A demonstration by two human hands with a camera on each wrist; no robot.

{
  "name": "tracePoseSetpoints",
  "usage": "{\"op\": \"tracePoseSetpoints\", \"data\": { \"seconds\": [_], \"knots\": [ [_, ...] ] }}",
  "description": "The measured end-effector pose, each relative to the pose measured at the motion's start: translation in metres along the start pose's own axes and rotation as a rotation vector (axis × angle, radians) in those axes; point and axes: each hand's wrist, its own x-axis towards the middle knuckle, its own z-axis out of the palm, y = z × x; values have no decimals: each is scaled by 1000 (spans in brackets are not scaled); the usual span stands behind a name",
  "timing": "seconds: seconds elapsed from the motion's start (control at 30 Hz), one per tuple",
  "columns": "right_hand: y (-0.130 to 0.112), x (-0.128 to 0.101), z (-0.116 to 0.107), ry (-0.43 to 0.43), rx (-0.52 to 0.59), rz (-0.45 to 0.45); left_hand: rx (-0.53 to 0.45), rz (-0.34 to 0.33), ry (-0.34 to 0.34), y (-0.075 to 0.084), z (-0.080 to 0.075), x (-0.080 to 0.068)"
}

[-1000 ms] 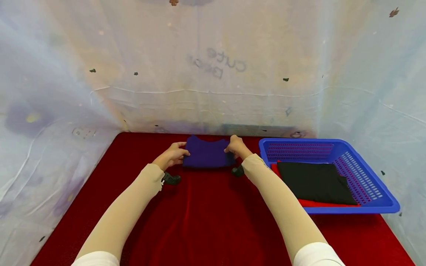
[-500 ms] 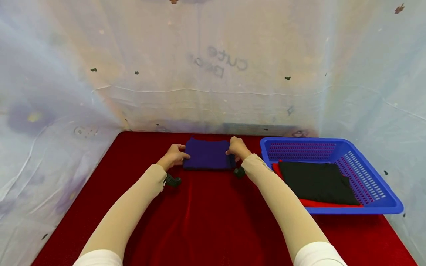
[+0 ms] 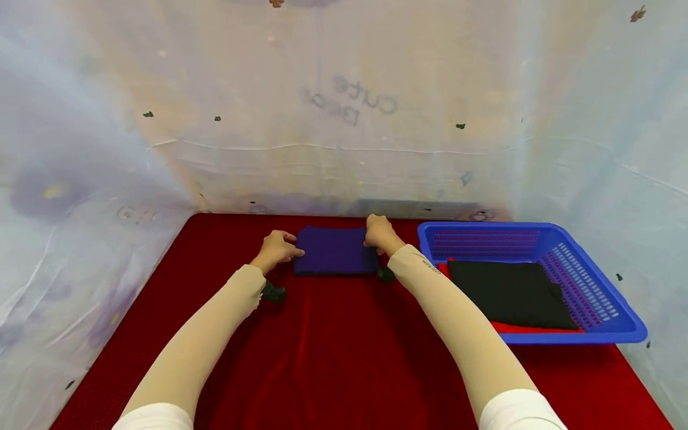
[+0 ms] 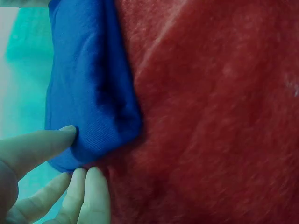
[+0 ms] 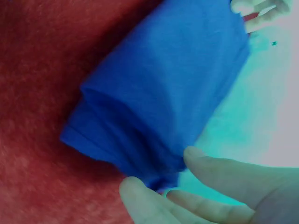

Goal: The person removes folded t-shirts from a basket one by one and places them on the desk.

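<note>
A folded purple-blue garment (image 3: 335, 251) lies on the red cloth near the back, its layers showing as bright blue in both wrist views. My left hand (image 3: 276, 248) is at its left end, thumb (image 4: 60, 139) on top and the other fingertips at the lower edge, pinching the cloth. At the right end, my right hand (image 3: 380, 233) holds the other edge. In the right wrist view its thumb (image 5: 205, 163) and fingers (image 5: 145, 200) close about a corner where the folds stick out unevenly.
A blue plastic basket (image 3: 607, 338) stands on the right, holding a folded black garment (image 3: 510, 295) over a red one (image 3: 532, 328). The red cloth (image 3: 333, 358) covers the table up to a pale printed curtain (image 3: 338, 167) behind and at both sides.
The garment's curved upper edge has been drawn down into a straighter folded edge. Both hands stay at its ends, and the left has shifted slightly outward.
</note>
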Motion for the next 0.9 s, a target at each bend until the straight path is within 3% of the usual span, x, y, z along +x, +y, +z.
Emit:
{"op": "tracePoseSetpoints", "data": {
  "seconds": [0.2,0.47,0.73,0.9],
  "knots": [
    [0,-12,-23,-19,22,-73,37,80,59,6,-12,-2],
    [7,-35,-48,-88,328,-156,-40,85,51,21,-26,-6],
    [32,-50,-73,-125,571,-210,-76,167,-38,48,-11,-17],
    [58,-57,-91,-138,666,-212,-187,194,-132,67,1,-23]
  ]
}}
